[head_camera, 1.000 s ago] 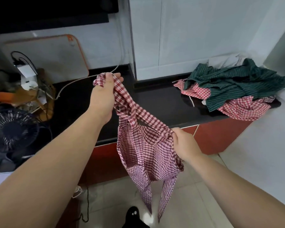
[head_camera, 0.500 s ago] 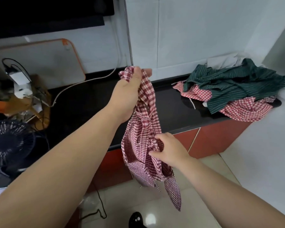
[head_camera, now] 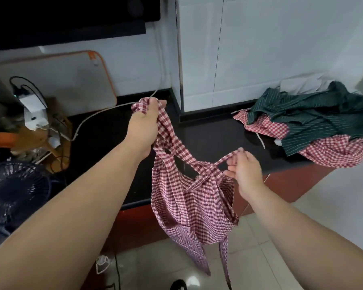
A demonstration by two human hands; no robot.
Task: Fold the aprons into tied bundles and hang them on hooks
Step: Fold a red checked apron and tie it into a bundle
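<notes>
The red-checked apron hangs in the air before the black tabletop, its tails dangling toward the floor. The left hand has its grip closed round the bunched top, and the right hand pinches a narrow strap in its grip. That light pinch could let the strap slip, or the loose tails could tangle into the tie. More aprons lie heaped at the tabletop's right.

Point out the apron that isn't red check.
The dark green striped apron, on top of the heap on the counter. The hanging apron in the left hand and right hand, and the checked cloth in the heap, are red.
</notes>
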